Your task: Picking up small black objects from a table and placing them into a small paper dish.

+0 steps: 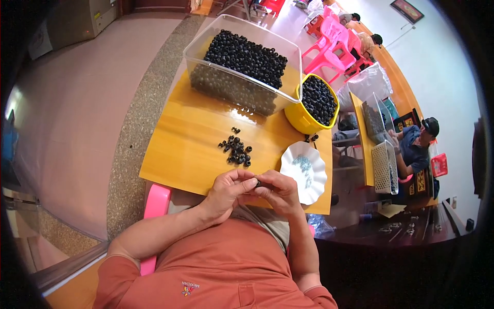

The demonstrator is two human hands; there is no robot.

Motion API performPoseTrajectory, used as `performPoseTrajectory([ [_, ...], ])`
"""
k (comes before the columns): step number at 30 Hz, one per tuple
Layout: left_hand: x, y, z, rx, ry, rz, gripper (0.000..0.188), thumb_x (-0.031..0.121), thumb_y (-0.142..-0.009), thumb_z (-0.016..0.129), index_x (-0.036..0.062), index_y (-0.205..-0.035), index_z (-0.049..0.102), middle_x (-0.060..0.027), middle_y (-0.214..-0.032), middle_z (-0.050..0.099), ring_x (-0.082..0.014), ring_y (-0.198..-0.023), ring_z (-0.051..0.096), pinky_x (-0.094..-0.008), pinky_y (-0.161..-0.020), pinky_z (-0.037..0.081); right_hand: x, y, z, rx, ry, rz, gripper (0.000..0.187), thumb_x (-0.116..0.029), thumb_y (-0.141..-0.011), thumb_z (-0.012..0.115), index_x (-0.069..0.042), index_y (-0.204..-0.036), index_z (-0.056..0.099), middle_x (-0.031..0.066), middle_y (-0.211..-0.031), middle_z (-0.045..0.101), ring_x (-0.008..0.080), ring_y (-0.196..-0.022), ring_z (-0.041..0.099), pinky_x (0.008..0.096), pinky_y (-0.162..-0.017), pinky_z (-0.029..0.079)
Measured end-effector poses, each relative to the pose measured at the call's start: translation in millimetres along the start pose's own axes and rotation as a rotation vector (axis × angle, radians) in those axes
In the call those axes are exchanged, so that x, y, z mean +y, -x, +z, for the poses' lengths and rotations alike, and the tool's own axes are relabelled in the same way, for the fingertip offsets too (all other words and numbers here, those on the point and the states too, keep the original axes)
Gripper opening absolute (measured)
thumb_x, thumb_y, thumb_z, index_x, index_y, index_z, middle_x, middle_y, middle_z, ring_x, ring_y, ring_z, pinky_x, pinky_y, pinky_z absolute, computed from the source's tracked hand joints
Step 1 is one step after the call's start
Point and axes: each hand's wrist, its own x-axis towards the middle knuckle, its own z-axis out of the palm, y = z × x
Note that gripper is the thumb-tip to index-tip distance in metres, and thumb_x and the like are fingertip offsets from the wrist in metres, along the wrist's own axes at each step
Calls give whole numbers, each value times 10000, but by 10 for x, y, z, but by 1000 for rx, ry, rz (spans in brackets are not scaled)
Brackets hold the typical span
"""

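My left hand (226,193) and my right hand (280,193) meet at the near edge of the yellow wooden table (180,139). Between their fingertips they pinch a small black part (259,183), mostly covered by the fingers. Just beyond my hands lies a loose pile of small round black parts (237,153), some with a hole. To the right of my right hand stands a white scalloped dish (318,177) with tiny pale, shiny pieces (303,167) in it.
A clear plastic bin (242,77) full of black parts stands at the table's far side, beside a yellow tub (301,121) of the same. To the right, a person (414,147) works by a white perforated basket (382,167). Pink chairs (332,46) stand farther back.
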Motion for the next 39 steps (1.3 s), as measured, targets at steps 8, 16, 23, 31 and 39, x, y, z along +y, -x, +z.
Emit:
performPoseTrajectory([
  [8,1,-17,-31,-40,21,-17,205,112,-917,616,22,-1090,553,-57,-1003,603,-123,-893,616,-269,-778,545,55,33,71,46,-424,201,189,74,-805,690,51,-987,647,71,-914,642,134,-830,638,251,-740,512],
  [16,32,-4,-18,-33,16,-48,234,101,-892,636,19,-1092,548,-63,-997,601,-126,-892,618,-269,-763,554,98,43,83,40,-502,183,195,52,-800,711,48,-982,642,65,-900,637,123,-833,628,246,-744,505],
  [23,73,5,23,-59,-2,-84,267,51,-854,656,11,-1093,545,-68,-992,598,-135,-881,621,-279,-764,557,106,65,16,-83,-468,169,228,11,-824,702,23,-1045,649,25,-885,594,91,-804,579,226,-696,471],
  [31,70,-19,-22,-74,-9,-103,282,26,-841,661,5,-1094,539,-79,-987,597,-139,-870,625,-278,-755,558,84,67,-15,-96,-504,184,257,75,-785,708,28,-1034,661,72,-933,611,124,-857,603,253,-736,498],
  [39,70,-18,23,-87,-32,-87,207,27,-858,655,4,-1042,563,-65,-959,612,-131,-848,630,-274,-752,557,201,114,32,20,-452,80,249,112,-740,728,5,-953,655,66,-896,604,113,-824,591,243,-718,485],
])
